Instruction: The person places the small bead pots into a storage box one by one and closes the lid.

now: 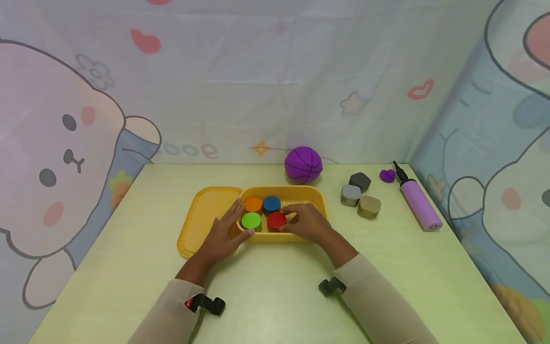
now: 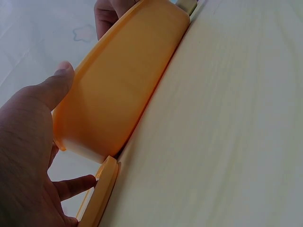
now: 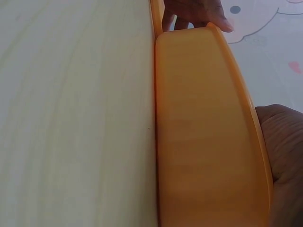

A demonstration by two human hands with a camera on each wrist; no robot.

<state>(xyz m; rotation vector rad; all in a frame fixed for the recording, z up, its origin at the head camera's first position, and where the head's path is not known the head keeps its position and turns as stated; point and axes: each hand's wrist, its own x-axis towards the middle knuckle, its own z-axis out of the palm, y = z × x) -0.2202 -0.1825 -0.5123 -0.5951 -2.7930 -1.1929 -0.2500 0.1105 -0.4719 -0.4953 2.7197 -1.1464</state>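
Note:
A yellow plastic box (image 1: 315, 196) stands in the middle of the table with an orange (image 1: 253, 205), a blue (image 1: 271, 204), a green (image 1: 251, 221) and a red round block (image 1: 276, 221) inside. My right hand (image 1: 307, 222) reaches into it and pinches the red block between thumb and fingers. My left hand (image 1: 223, 236) rests at the box's left end, fingers spread and fairly straight, thumb on the front rim. In the left wrist view, a lower finger touches the yellow lid (image 2: 105, 189). The box wall (image 3: 199, 127) hides the right fingertips in the right wrist view.
The lid (image 1: 193, 224) lies left of the box. Behind stands a purple ball (image 1: 303, 165). To the right are a black block (image 1: 360, 181), a silver block (image 1: 350, 195), a tan block (image 1: 369, 207), a small purple piece (image 1: 387, 176) and a purple hand pump (image 1: 421, 205).

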